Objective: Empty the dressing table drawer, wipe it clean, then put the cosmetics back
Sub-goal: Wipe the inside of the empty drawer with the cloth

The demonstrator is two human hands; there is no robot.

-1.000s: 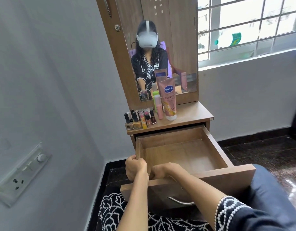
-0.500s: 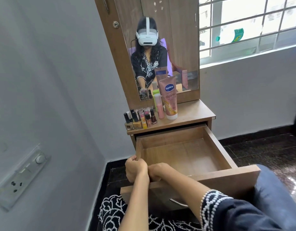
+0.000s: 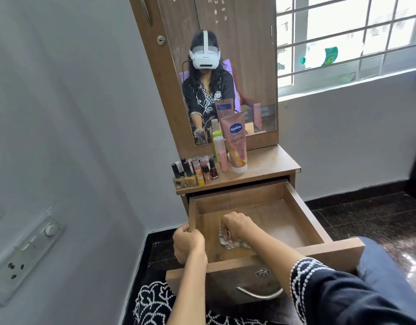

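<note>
- Head view: drawer (image 3: 303, 214) pulled fully out of the dressing table, its floor bare apart from the cloth; front panel with metal handle (image 3: 259, 293) nearest the person.
- Left hand (image 3: 188, 242): fingers curled over the drawer's left side wall near the front corner, gripping it and likely steadying the drawer.
- Right hand (image 3: 237, 226): fingers curled down onto a small pale cloth (image 3: 228, 243), holding it pressed to the drawer floor in the near-left part.
- Cloth: bunched, mostly hidden under the right hand; only its near edge shows.
- Counter (image 3: 270, 160): carries the removed cosmetics, all upright. Cluster of nail polish bottles (image 3: 190, 173) at the left front edge; slim pink tube (image 3: 222, 156) and large lotion tube (image 3: 236, 144) behind, close to the mirror (image 3: 249, 66).
- Stage, as judged: emptying done, wiping in hand, return of the cosmetics not yet begun.
- Risk: the far and right parts of the drawer floor look untouched by the cloth; stopping short would leave dust there.
- Risk: the nail polish bottles stand at the counter's edge directly above the open drawer; hard wiping strokes that shake the table could tip one into it or onto the floor.
- Risk: a drawer this far out may sag or jolt on its runners if pressed heavily near the front.
</note>
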